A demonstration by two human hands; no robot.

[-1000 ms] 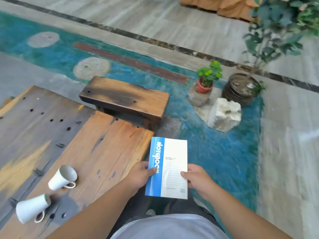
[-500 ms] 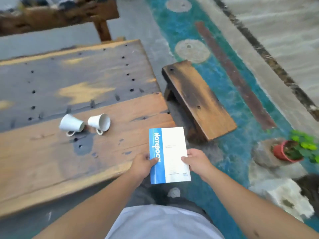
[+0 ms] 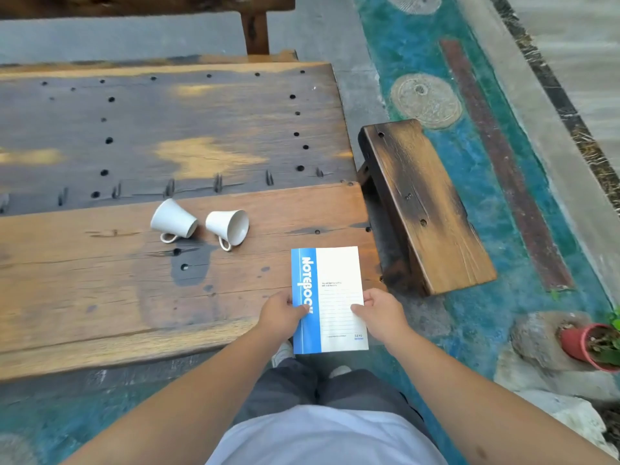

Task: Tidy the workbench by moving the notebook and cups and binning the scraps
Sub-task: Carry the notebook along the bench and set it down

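Note:
I hold a blue-and-white notebook point(image 3: 330, 290) with both hands over the near right corner of the wooden workbench point(image 3: 100, 297). My left hand point(image 3: 281, 313) grips its blue spine edge and my right hand point(image 3: 380, 313) grips its white right edge. Two white cups lie tipped on their sides on the bench's front plank: the left cup point(image 3: 172, 221) and the right cup point(image 3: 228, 226) with its mouth facing right. No scraps are visible.
A low wooden stool point(image 3: 426, 203) stands just right of the bench. A red flowerpot point(image 3: 583, 347) and pale rocks point(image 3: 553, 384) sit on the floor at lower right. Another bench leg point(image 3: 255, 28) rises behind the workbench.
The view has swung left, bringing the whole workbench and both cups toward the centre. The notebook stays held in both hands and now hangs over the bench's right corner.

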